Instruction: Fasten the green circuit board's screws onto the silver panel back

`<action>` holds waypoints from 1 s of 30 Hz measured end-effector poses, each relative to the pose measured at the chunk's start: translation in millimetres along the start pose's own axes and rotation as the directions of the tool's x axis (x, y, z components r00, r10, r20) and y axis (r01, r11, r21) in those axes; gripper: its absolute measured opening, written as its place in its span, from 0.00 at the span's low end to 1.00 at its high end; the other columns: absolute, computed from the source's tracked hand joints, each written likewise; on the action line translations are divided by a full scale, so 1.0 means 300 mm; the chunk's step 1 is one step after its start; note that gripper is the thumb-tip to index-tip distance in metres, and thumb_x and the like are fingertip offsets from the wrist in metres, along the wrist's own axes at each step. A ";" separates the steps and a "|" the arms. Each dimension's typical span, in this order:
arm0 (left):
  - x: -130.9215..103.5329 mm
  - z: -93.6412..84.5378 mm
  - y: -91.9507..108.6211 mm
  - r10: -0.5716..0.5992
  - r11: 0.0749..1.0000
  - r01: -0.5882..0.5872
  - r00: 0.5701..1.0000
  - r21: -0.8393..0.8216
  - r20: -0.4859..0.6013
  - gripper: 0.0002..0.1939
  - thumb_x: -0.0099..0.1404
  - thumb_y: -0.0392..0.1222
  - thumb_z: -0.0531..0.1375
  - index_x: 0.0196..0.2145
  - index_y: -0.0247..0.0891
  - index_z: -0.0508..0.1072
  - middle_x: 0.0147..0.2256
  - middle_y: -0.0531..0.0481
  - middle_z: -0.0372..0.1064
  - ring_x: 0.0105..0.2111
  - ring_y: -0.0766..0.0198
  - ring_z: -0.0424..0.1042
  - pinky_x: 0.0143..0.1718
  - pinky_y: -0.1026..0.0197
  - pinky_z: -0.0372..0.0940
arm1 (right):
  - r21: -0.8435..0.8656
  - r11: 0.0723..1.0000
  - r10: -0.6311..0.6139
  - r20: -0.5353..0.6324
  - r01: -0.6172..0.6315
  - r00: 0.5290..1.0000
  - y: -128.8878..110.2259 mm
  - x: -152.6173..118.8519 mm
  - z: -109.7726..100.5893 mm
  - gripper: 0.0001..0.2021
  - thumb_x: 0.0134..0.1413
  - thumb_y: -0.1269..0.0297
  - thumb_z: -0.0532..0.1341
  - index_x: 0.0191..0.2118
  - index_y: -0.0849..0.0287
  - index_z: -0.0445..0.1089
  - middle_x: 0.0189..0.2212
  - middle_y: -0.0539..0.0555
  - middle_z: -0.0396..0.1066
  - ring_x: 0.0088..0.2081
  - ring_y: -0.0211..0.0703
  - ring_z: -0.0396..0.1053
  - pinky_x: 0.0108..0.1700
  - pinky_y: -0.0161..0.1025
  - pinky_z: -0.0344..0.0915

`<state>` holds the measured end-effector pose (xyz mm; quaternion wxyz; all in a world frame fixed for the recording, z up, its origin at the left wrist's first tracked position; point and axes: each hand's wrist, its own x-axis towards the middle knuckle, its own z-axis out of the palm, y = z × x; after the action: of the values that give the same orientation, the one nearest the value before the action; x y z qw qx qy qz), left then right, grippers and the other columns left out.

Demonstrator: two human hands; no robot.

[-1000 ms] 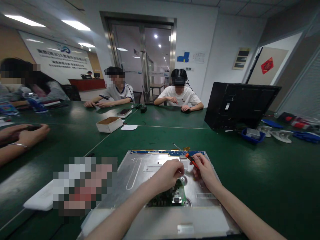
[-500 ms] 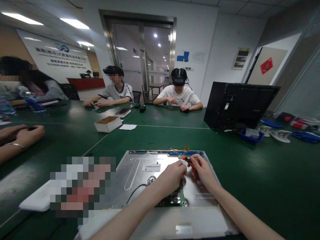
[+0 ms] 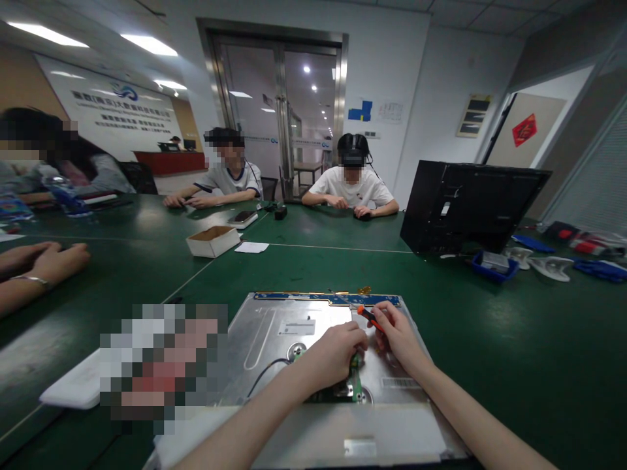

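Observation:
An orange and black screwdriver (image 3: 371, 317) is gripped in my right hand (image 3: 398, 333), its thin shaft pointing up and left over the blue circuit strip (image 3: 294, 297). Beneath both hands lies a silver metal display panel (image 3: 264, 326), flat, with its back plate up. My left hand (image 3: 337, 352) is closed, fingers curled down over the green circuit board (image 3: 356, 385) at the panel's middle. What its fingertips pinch, if anything, is hidden. A dark cable (image 3: 264, 373) runs out from under the left forearm.
A black monitor housing (image 3: 470, 202) stands at the right, near a blue tray (image 3: 494, 266). Farther back is a small white box (image 3: 213, 241). A partly blurred white object (image 3: 73, 385) lies left of the panel. Several people sit around the green table (image 3: 318, 267).
My left hand has dipped slightly, and more green board shows beside its fingers. My right hand keeps nearly the same place with the screwdriver.

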<state>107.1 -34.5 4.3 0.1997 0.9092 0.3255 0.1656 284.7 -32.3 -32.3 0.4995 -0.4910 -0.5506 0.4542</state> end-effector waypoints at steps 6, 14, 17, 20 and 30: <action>0.000 0.006 -0.004 -0.055 0.998 0.055 0.998 0.006 -0.013 0.13 0.58 0.23 0.54 0.35 0.37 0.72 0.38 0.48 0.69 0.37 0.61 0.68 0.39 0.62 0.62 | 0.001 1.000 0.001 -0.009 -0.001 1.000 0.001 -0.001 -0.003 0.18 0.53 0.42 0.57 0.34 0.52 0.62 0.16 0.42 0.58 0.15 0.37 0.56 0.15 0.33 0.49; -0.010 0.001 -0.002 -0.007 1.000 0.008 0.999 0.013 -0.049 0.13 0.59 0.24 0.54 0.38 0.37 0.71 0.37 0.48 0.70 0.37 0.60 0.69 0.38 0.62 0.62 | 0.041 0.999 0.026 -0.033 -0.025 0.999 -0.002 0.000 -0.006 0.18 0.52 0.41 0.57 0.34 0.52 0.61 0.15 0.41 0.58 0.14 0.37 0.56 0.15 0.33 0.50; -0.013 0.000 0.001 0.009 1.000 -0.009 0.998 -0.001 -0.065 0.12 0.62 0.25 0.52 0.37 0.36 0.71 0.35 0.48 0.70 0.35 0.61 0.69 0.37 0.62 0.62 | 0.043 0.999 0.032 -0.032 -0.031 0.999 -0.009 -0.002 -0.006 0.18 0.51 0.41 0.58 0.34 0.52 0.61 0.14 0.41 0.57 0.14 0.37 0.56 0.15 0.33 0.50; -0.012 0.004 -0.003 0.012 0.999 -0.015 0.996 -0.040 -0.088 0.12 0.60 0.24 0.53 0.36 0.37 0.71 0.36 0.48 0.70 0.36 0.61 0.69 0.37 0.63 0.62 | 0.051 0.998 0.043 -0.030 -0.042 0.999 -0.013 -0.006 -0.008 0.19 0.51 0.41 0.58 0.34 0.52 0.61 0.14 0.41 0.58 0.14 0.37 0.56 0.15 0.33 0.52; -0.006 0.016 -0.019 -0.042 0.999 0.043 0.994 0.011 -0.105 0.11 0.55 0.27 0.59 0.36 0.38 0.71 0.31 0.51 0.73 0.33 0.61 0.70 0.42 0.58 0.60 | 0.101 0.994 0.046 -0.022 -0.044 0.999 0.010 -0.003 -0.020 0.20 0.51 0.41 0.58 0.34 0.54 0.61 0.13 0.40 0.59 0.13 0.35 0.57 0.14 0.31 0.53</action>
<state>105.0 -32.8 -2.8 0.1799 0.8935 0.3559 0.2064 291.0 -32.9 -34.9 0.5198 -0.4831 -0.5097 0.4865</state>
